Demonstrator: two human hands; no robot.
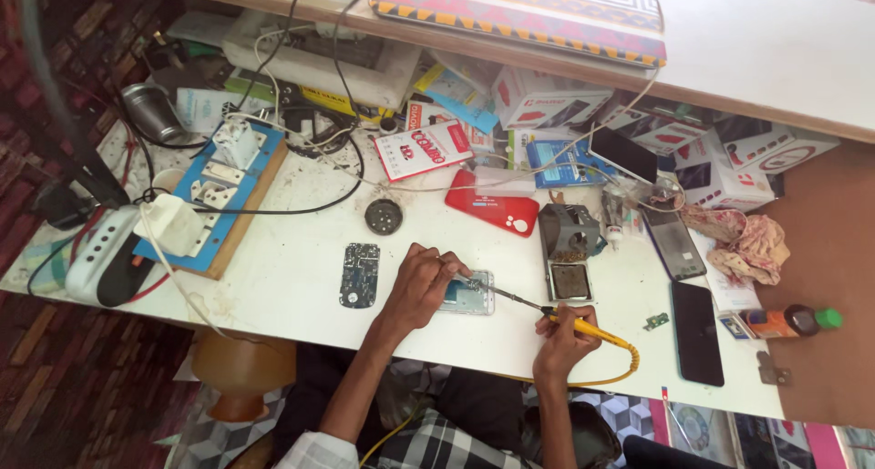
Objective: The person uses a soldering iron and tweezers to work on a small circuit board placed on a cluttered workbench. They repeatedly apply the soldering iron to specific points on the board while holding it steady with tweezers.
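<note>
Yellow soldering iron in right hand; left hand steadying opened phone.

The left hand hides part of the small opened phone.

head cam | high above, looking steeply down | whole white table in view, not close
</note>
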